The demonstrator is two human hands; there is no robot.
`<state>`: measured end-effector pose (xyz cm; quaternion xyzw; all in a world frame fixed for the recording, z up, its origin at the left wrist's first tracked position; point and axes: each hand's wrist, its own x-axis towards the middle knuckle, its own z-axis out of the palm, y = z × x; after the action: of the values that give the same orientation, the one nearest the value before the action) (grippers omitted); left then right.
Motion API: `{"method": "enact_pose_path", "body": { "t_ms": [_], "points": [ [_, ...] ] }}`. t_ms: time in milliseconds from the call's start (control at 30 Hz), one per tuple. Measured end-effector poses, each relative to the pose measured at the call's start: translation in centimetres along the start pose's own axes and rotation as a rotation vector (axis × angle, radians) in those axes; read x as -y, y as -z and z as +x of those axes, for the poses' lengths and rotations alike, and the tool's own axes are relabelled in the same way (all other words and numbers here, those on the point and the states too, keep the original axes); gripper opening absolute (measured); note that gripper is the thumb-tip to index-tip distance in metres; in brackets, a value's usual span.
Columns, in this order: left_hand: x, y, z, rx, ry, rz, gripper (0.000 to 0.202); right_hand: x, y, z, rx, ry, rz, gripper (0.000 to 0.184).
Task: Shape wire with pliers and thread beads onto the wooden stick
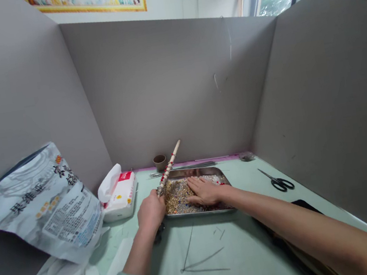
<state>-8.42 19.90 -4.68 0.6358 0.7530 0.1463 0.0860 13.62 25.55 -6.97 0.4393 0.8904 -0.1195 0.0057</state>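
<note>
My left hand (151, 212) is wrapped round the lower end of a pale wooden stick (175, 149), which slants up to the right. Red and white beads run along the stick's middle and lower length. Flat on the beads in a shallow metal tray (202, 214) rests my right hand (204, 190), palm down, its fingers stretched and the thumb apart. Gold beads (176, 193) fill the tray's left side, with white and a few red ones towards the right. What lies under my right palm is hidden.
Left of the tray stand a tissue pack (120, 202) and a large printed bag (56, 207). Behind it are a small brown cup (160, 161) and thin metal rods (198, 165). Black-handled scissors (280, 183) lie right. Bent wires (202, 265) lie in front. Grey panels enclose the table.
</note>
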Motion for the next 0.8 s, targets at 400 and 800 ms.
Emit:
{"method": "enact_pose_path", "body": {
  "t_ms": [400,800],
  "points": [
    [0.1,-0.1,0.1,0.0,-0.007,0.015,0.027,3.5,-1.2,2.8,-0.022,0.074,0.102,0.096],
    [0.1,-0.3,0.2,0.011,-0.012,-0.013,0.028,4.0,-0.7,1.6,-0.035,-0.265,0.191,0.098]
  ]
}}
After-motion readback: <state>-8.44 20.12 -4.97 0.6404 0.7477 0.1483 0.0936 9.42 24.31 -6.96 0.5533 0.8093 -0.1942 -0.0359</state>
